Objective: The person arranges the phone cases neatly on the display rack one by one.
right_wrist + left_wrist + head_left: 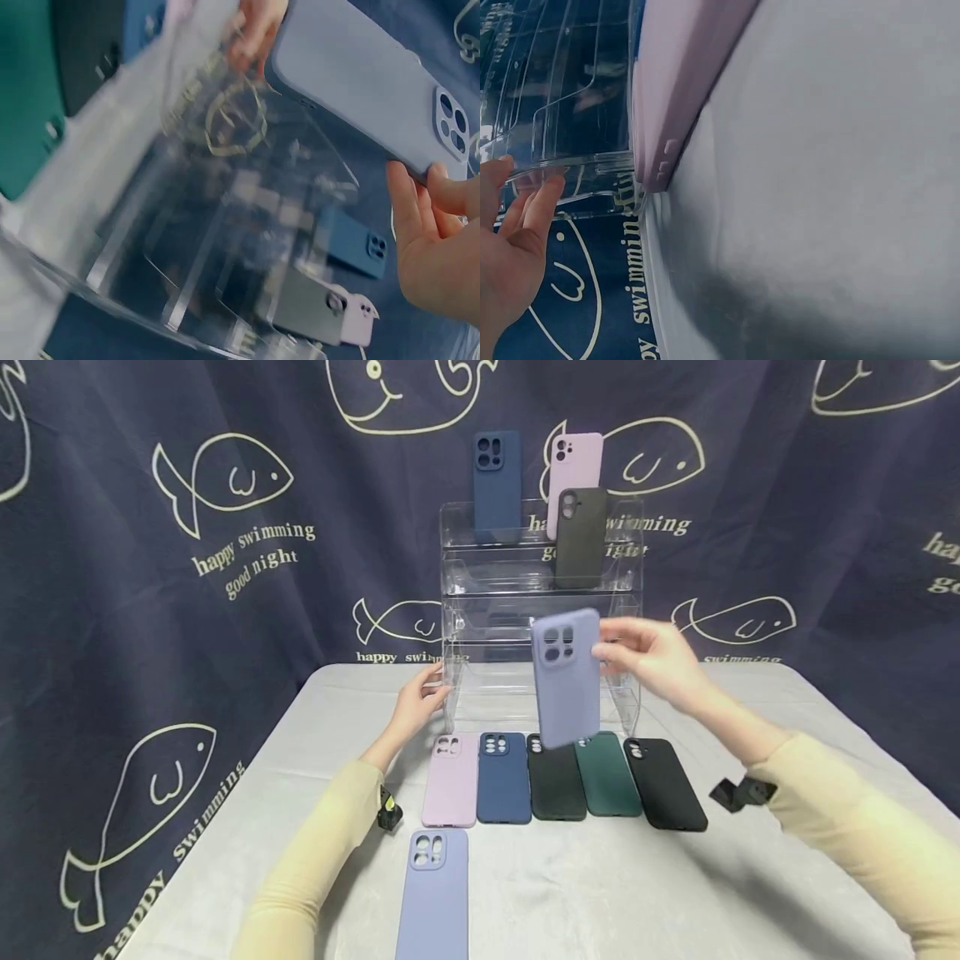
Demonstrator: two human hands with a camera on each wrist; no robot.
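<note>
1. While the right hand [654, 658] grips its side edge, the lavender-blue, rounded-rectangle phone case of soft-looking plastic [567, 693] is held in the air before the right half of the clear plastic tiered rack [491, 589].
2. Its long axis is close to upright, the camera cutouts at the top and the back turned toward the wearer. The upright dark blue phone case [498, 510] on the top tier has nearly the same axis, so, as I judge it, little turning is called for.
3. What seems to matter most is height and depth: the held case is in front of the lower tiers, below the dark grey phone case [581, 547] standing on the right of the second tier. The exact gap to the rack I cannot tell.
4. Thumb and fingers of the right hand pinch the case from its right, leaving the left edge and the lower end free.
5. The left hand [417, 700] is narrow, its thumb and fingers closed about the rack's left side edge, low down near the table. It lies to the left of the held case and well apart from it; the right hand is the nearer one, touching it.
</note>
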